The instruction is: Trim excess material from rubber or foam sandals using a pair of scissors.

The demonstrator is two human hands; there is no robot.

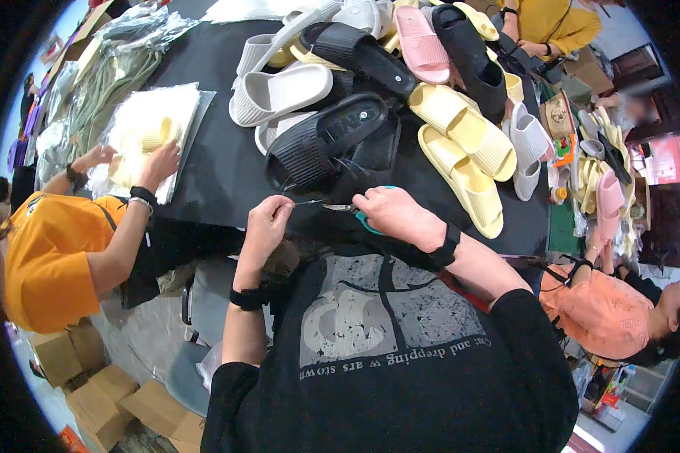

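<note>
At the near edge of the table, my right hand (400, 217) grips small scissors (338, 207) with green handles, their blades pointing left. Facing it, my left hand (267, 226) is closed in a pinch on a thin, pale strand (307, 201) that stretches toward the scissor tips. Whether the blades touch the strand is hard to tell. Just beyond my hands lies a black ribbed slipper (302, 157), with another dark slipper partly hidden beside it. Two yellow slippers (461, 181) lie to the right of these, apart from my hands.
A pile of white, black, pink and yellow slippers (423, 45) covers the far part of the black table (211, 174). At left, a person in orange (60, 257) handles yellow slippers over plastic bags (193, 128). Other people work at right. Cardboard boxes (106, 400) stand lower left.
</note>
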